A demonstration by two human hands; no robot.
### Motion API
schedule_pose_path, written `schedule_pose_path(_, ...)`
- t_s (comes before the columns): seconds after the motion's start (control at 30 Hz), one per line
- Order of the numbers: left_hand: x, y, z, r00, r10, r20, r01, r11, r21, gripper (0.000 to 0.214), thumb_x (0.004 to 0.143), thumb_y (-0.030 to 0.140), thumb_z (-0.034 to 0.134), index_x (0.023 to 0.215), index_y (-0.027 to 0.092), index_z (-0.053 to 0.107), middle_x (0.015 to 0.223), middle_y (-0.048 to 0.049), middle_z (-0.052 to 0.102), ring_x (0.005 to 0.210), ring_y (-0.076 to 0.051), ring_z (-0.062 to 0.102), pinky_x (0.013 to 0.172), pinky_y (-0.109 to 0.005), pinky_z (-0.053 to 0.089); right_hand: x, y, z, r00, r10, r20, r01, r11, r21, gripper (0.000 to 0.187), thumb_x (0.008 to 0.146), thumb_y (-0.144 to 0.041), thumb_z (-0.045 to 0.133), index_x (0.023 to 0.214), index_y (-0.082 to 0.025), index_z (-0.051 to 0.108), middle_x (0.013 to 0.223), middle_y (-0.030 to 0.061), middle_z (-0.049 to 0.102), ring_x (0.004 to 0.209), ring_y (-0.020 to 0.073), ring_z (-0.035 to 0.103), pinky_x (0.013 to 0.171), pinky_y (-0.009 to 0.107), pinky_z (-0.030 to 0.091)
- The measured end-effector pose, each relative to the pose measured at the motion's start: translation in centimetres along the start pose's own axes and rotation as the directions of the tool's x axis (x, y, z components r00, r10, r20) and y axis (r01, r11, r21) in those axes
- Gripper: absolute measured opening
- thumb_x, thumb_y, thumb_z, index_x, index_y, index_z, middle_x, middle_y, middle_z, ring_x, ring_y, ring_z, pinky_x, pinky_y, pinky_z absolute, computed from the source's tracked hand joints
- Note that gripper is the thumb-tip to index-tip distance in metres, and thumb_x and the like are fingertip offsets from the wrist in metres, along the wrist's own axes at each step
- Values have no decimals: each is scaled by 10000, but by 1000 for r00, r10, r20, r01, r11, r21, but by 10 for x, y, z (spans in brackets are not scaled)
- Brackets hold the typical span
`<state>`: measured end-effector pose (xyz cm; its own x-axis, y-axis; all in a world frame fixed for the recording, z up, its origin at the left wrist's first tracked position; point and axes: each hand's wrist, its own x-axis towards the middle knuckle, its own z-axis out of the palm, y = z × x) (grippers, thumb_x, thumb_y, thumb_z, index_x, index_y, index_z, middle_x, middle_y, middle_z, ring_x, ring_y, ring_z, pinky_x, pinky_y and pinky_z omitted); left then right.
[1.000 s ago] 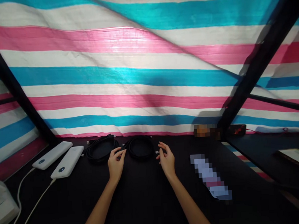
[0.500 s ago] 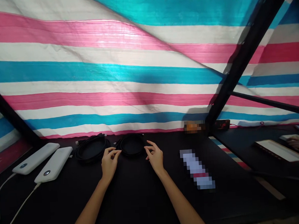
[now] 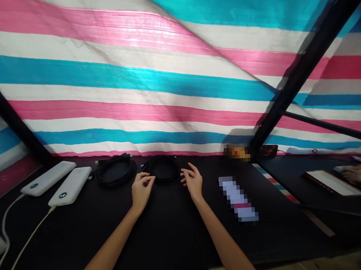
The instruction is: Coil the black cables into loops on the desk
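Coiled black cable [image 3: 163,180] between left grip [image 3: 142,190] and right grip [image 3: 193,182], just beside both.

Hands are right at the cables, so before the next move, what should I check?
Left black cable coil and right black cable coil lie separately: ok.
Left hand free of the right coil: cannot tell; its fingertips are at the coil's edge.
Right hand open, not gripping the coil: ok.
White power banks away from both hands: ok.
Co-worker's hands apart, far right: ok.
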<state>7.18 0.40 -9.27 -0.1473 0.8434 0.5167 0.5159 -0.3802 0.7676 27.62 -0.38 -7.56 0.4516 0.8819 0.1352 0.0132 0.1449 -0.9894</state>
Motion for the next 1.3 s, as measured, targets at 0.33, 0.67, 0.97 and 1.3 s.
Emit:
schedule_pose_path(0.33,-3,13,-3,996,-32,88,46,985,-166,236,663,424,727,620,194,695,879,-34,549,645,-113,516,582,-257,430,3,1,-4,992,85,-95,-80,995,56,695,600,-397,761,1198,-129,529,858,71,711,465,81,537,406,197,434)
schedule_pose_path(0.67,22,-3,-45,979,21,-204,-19,1000,14,250,818,382,560,835,195,724,969,-60,618,788,-163,588,633,-276,462,5,8,-4,995,22,-94,-25,999,-26,636,587,-466,752,1097,-135,566,806,59,704,435,78,505,382,202,380)
schedule_pose_path(0.97,43,-35,-74,907,-121,-404,202,965,164,308,678,521,665,725,223,724,947,-36,600,914,-216,593,890,-366,437,14,8,1,999,-46,-10,45,999,-22,578,604,-487,735,1043,-144,580,693,-2,635,420,72,471,383,203,348)
schedule_pose_path(1.3,42,-47,-56,978,60,-201,-10,970,241,335,819,461,523,835,201,733,988,-72,607,914,-220,574,843,-370,443,14,2,-9,996,66,-53,-60,993,98,627,598,-436,755,1126,-139,596,783,28,662,426,51,456,373,188,356)
